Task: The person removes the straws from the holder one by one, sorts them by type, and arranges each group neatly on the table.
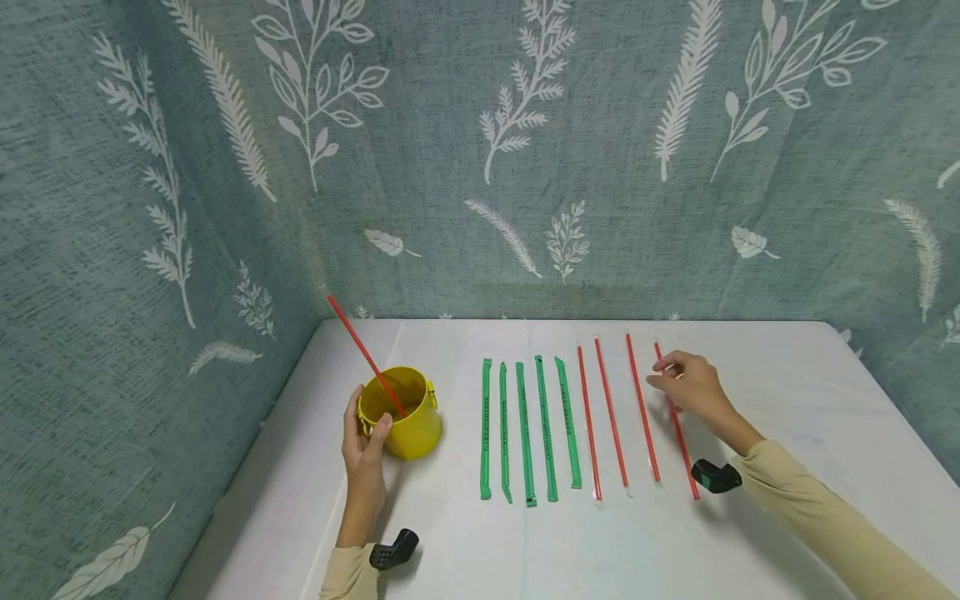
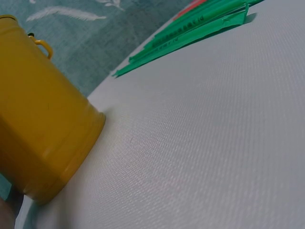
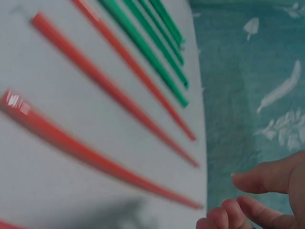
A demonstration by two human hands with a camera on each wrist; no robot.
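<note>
My left hand [image 1: 365, 454] grips a small yellow bucket [image 1: 414, 435] by its left side, thumb at the near rim and fingers round the far side. One red straw [image 1: 352, 332] leans out of the bucket toward the upper left. In the left wrist view the yellow bucket [image 2: 47, 109] fills the left side, its base at the table. Over the rightmost red straw [image 1: 681, 442] hovers my right hand [image 1: 696, 387], fingers loosely bent. The right wrist view shows its thumb [image 3: 267, 176] apart from the fingertips, with nothing between them.
Left of the right hand lie several clear-wrapped red straws [image 1: 642, 408] in a row. Several green-wrapped straws [image 1: 525, 433] with dark print lie between them and the bucket. A patterned green cloth [image 1: 450, 125] hangs behind the white table [image 1: 570, 550] and at its left.
</note>
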